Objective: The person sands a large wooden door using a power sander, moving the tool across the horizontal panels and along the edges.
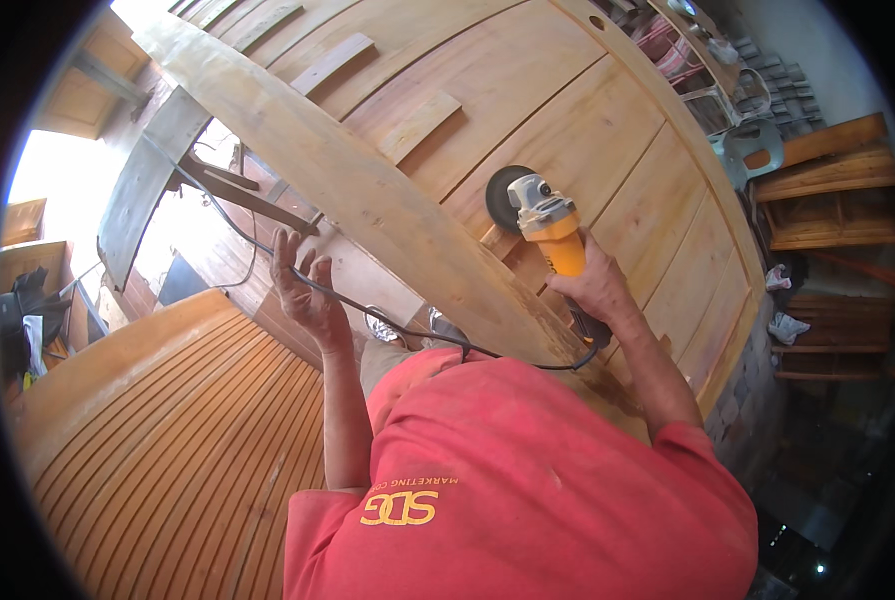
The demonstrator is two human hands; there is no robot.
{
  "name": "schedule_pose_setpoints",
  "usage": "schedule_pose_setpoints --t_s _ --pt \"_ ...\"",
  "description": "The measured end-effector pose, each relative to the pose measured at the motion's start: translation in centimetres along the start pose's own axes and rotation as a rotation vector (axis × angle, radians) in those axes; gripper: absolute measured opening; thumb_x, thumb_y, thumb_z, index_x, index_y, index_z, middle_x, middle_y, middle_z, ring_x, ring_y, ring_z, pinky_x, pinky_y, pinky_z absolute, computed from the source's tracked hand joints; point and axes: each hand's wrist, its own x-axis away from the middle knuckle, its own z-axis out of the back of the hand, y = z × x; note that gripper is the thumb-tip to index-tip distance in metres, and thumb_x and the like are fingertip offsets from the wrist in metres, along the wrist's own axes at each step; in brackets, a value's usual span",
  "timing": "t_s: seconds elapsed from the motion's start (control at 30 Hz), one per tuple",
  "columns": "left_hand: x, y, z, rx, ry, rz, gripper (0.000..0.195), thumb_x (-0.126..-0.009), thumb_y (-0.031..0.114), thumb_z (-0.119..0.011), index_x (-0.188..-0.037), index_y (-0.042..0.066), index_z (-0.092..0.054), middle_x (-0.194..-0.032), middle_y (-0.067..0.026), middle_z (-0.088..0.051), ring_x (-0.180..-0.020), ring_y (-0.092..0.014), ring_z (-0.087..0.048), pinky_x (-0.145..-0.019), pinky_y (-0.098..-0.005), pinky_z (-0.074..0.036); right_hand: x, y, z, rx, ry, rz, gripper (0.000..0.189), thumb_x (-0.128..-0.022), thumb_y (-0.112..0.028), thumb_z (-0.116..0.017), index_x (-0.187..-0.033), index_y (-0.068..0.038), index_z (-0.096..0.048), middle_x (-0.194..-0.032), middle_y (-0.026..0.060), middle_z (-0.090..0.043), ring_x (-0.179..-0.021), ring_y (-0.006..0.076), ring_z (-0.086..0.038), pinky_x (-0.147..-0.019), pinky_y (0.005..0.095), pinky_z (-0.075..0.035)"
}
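My right hand (597,281) grips the yellow body of an angle grinder (560,236). Its dark round disc (506,199) is over the large planked wooden panel (537,105); whether disc and wood touch, I cannot tell. From the grinder's rear, a dark power cord (387,322) runs left past my waist. My left hand (308,292) is raised with fingers apart, and the cord crosses it without the fingers closing around it. Between my hands lies a long pale wooden rail (365,195), with darker stained patches towards its near end.
Short wood blocks (421,127) sit on the panel. A slatted wooden piece (184,442) occupies the lower left, near a bent grey sheet (151,176). On the right are wooden shelf-like pieces (830,202), a light-blue plastic chair (751,146) and a crumpled white bag (787,328).
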Motion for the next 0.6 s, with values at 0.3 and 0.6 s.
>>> schedule_pose_setpoints --t_s 0.3,0.6 --pt "0.3 0.1 -0.3 -0.063 -0.033 -0.011 0.066 -0.104 0.024 -0.072 -0.16 0.001 -0.044 -0.157 -0.0141 -0.051 -0.142 -0.028 -0.054 -0.107 -0.0374 -0.051 1.2 -0.9 -0.2 -0.005 -0.05 -0.009 0.083 -0.075 -0.031 -0.084 -0.147 -0.007 -0.051 -0.118 0.0191 -0.074 -0.111 0.0347 -0.073 -0.097 0.0433 -0.056" --pt "0.0 0.2 0.9 -0.023 0.024 -0.002 0.062 -0.102 0.012 -0.072 -0.157 0.001 -0.047 -0.151 -0.0166 -0.054 -0.139 -0.026 -0.056 -0.108 -0.0397 -0.052 2.5 -4.6 -3.2 -0.137 -0.079 0.074 0.073 -0.079 -0.032 -0.077 -0.141 -0.005 -0.05 -0.109 0.0263 -0.073 -0.106 0.0435 -0.073 -0.094 0.0477 -0.058"
